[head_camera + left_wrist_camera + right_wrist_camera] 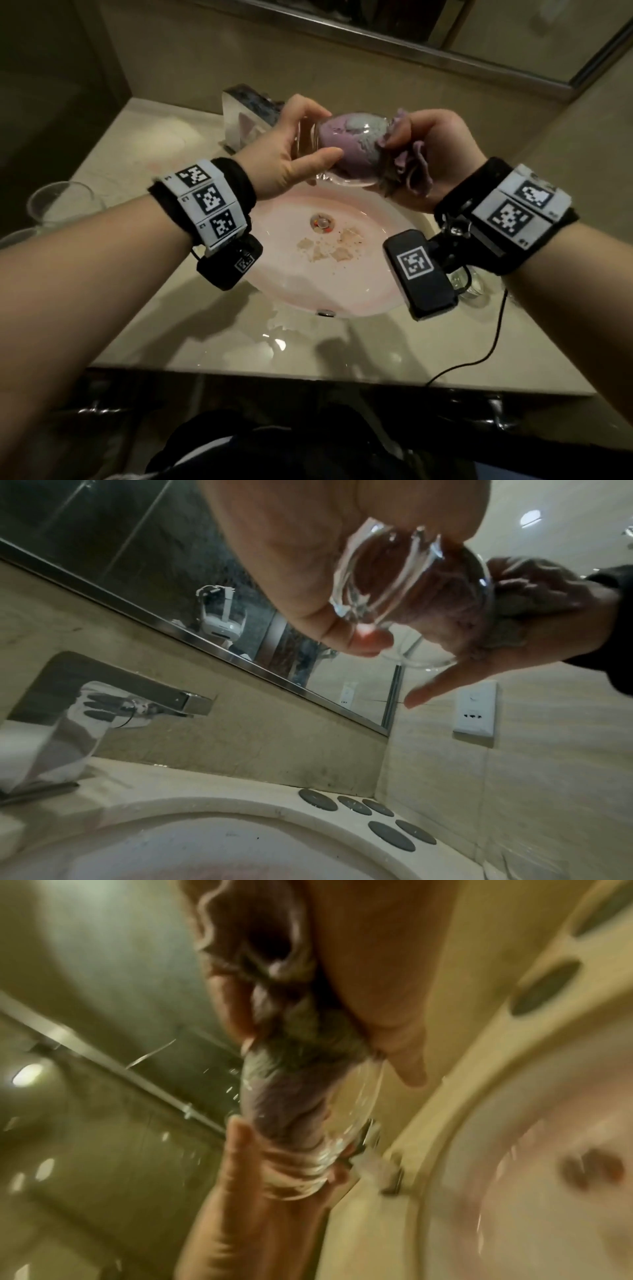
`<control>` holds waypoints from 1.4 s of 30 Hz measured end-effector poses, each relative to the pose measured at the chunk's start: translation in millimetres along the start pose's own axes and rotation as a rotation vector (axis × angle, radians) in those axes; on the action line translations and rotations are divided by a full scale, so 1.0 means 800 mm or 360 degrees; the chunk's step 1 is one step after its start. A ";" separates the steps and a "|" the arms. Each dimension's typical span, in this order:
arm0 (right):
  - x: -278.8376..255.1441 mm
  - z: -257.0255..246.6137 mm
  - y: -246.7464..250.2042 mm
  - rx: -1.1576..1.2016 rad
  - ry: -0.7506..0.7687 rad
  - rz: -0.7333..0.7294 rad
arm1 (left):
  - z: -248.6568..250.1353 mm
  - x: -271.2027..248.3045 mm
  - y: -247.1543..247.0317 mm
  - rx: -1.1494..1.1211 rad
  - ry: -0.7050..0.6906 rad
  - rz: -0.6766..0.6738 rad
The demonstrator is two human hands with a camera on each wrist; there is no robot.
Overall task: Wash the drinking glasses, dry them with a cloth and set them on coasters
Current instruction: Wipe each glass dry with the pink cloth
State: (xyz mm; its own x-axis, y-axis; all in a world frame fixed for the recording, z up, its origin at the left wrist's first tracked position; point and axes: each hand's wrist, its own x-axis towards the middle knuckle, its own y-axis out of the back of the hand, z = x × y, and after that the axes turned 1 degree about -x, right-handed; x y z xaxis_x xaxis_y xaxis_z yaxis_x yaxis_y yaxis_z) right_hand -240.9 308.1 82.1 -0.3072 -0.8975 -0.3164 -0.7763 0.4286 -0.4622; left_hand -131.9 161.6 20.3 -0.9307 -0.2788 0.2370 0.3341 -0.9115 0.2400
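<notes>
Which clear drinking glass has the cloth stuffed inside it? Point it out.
The clear drinking glass held sideways over the pink sink, gripped by the left hand; the purple cloth fills it. The counter glasses stand empty.

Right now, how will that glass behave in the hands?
The glass is clear and thin-walled, so probably fragile. It lies sideways, gripped only at its base by the left hand, so likely slippery. The cloth stuffed inside should steady it.

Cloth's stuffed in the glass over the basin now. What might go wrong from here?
The left hand grips only the base of the glass while the right hand works the cloth inside; a hard twist might slip it into the sink. Water pooled on the counter could rewet it.
</notes>
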 end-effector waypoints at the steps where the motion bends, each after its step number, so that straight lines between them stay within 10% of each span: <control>1: -0.001 -0.001 0.000 -0.0163 0.0017 0.0010 | 0.000 0.000 0.000 0.0000 0.0011 -0.0009; 6: 0.000 -0.015 0.005 -0.1033 0.0044 0.0089 | -0.007 0.007 -0.010 0.0034 0.0218 0.0076; 12: 0.001 -0.031 0.047 -0.2485 0.0792 -0.0082 | 0.013 0.035 -0.038 -0.1293 0.0838 0.0058; 15: 0.003 -0.044 0.070 -0.2632 0.0667 -0.0166 | 0.018 0.057 -0.056 -0.1259 0.0788 0.0168; 19: -0.008 -0.058 0.077 -0.1511 0.0099 -0.0047 | 0.005 0.076 -0.088 -0.0802 0.0561 0.0653; 23: 0.006 -0.063 0.104 -0.0324 -0.0196 -0.0078 | 0.012 0.079 -0.098 -0.0260 0.0257 0.0575; 28: 0.008 -0.076 0.125 0.0016 -0.0318 0.0078 | 0.002 0.073 -0.099 -0.0157 -0.0048 0.0324; 31: 0.007 -0.079 0.125 -0.0076 -0.0301 0.0107 | 0.002 0.077 -0.111 -0.0587 0.0234 0.0366; 35: -0.007 -0.079 0.112 -0.0428 -0.0006 0.0007 | 0.004 0.083 -0.115 -0.1017 0.0731 0.0372; 40: -0.006 -0.068 0.145 -0.2808 0.1666 -0.0431 | 0.010 0.071 -0.096 -0.1366 0.1109 0.0000; 42: -0.003 -0.069 0.154 -0.3138 0.1787 -0.0782 | 0.019 0.069 -0.097 -0.1309 0.1210 -0.0230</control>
State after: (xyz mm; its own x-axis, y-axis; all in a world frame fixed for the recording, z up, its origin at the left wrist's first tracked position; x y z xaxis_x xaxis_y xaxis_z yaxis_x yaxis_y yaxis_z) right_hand -366.4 357.5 71.9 0.4653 -0.8445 0.2651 -0.0475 0.2752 0.9602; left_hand -206.5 221.7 29.3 -0.8955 -0.0103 -0.4449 0.2777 -0.7942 -0.5405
